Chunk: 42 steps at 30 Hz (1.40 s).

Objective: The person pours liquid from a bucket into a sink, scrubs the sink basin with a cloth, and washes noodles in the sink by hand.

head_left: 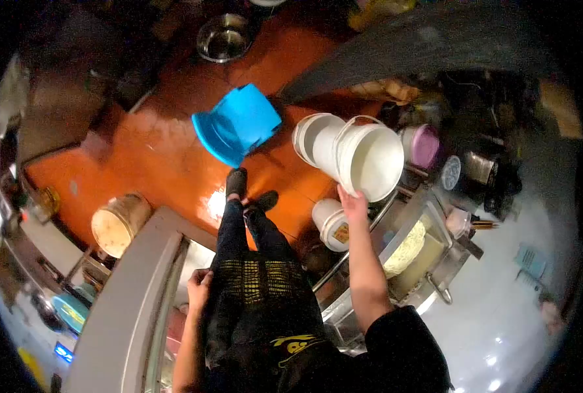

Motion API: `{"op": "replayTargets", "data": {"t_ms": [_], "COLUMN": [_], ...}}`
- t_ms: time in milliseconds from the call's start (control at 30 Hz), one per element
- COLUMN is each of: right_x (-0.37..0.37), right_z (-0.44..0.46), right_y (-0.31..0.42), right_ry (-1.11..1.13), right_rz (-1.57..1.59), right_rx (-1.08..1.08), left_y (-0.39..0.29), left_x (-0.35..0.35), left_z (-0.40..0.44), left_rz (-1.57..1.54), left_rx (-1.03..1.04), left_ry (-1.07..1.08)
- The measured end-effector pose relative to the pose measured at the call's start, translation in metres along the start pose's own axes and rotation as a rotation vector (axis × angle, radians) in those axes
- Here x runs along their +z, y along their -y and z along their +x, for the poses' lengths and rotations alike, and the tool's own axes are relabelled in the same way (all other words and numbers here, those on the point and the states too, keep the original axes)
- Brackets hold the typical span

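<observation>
My right hand [353, 204] reaches forward and grips the lower rim of a white plastic bucket [375, 164], which is tilted so its open mouth faces me. Nothing shows inside that bucket except a pale wall. Right behind it, a second white bucket [310, 139] overlaps it; whether one sits inside the other I cannot tell. My left hand [200, 286] hangs low beside my apron, near the edge of an open grey door [134, 295]. Its fingers are curled, and what lies in them, if anything, is hidden.
A blue plastic stool or chair [239, 124] stands on the wet orange floor [167, 150]. Near the right counter is another white bucket [331, 223]. A tray of pale noodle-like food [406, 249] lies right. A round tub [121, 223] stands left; a metal bowl [224, 39] is far ahead.
</observation>
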State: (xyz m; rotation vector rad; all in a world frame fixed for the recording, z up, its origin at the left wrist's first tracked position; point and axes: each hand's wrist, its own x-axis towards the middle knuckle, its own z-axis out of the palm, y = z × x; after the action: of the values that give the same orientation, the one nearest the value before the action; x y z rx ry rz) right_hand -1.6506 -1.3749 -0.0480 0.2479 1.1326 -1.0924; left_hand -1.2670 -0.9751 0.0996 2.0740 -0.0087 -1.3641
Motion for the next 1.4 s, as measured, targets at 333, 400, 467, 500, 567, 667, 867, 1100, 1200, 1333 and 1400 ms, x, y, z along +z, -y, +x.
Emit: {"op": "replayTargets", "data": {"t_ms": [333,400,467,500,567,667,867,1100,1200,1333,1400], "right_x": [0.092,0.11,0.122,0.131,0.132,0.173,0.188,0.212,0.216,0.201,0.193], "right_z": [0.094,0.129,0.157,0.167,0.202,0.214,0.295,0.377,0.4,0.422,0.427], "right_y": [0.018,0.031,0.047,0.056,0.077,0.082,0.072,0.055,0.043,0.024,0.013], "right_ry": [-0.019,0.008,0.104,0.153,0.274,-0.009,0.21,0.23,0.248,0.251,0.255], "right_rz": [-0.042,-0.022,-0.042,-0.051,-0.151,0.119,-0.405,-0.325,-0.308,-0.286,-0.28], "right_rx": [-0.188,-0.168,-0.158,-0.156,-0.083,0.129,-0.132,-0.13,-0.133,-0.128,-0.129], "left_y": [0.017,0.016,-0.01,-0.005,0.002,-0.015,0.001,-0.034,-0.023,-0.016,-0.025], "left_x": [0.004,0.012,0.017,0.02,0.024,0.031,0.063,0.124,0.128,0.136,0.136], "left_z": [0.014,0.023,0.03,0.038,0.053,0.07,0.075,0.07,0.063,0.059,0.063], "left_rz": [0.045,0.056,0.077,0.048,-0.006,0.093,0.016,0.074,0.021,-0.057,-0.019], "left_rx": [-0.137,-0.171,-0.155,-0.127,-0.074,-0.035,-0.105,-0.185,-0.269,-0.293,-0.267], "left_ry": [-0.038,-0.033,-0.031,-0.017,0.011,0.044,-0.012,-0.144,-0.138,-0.199,-0.167]}}
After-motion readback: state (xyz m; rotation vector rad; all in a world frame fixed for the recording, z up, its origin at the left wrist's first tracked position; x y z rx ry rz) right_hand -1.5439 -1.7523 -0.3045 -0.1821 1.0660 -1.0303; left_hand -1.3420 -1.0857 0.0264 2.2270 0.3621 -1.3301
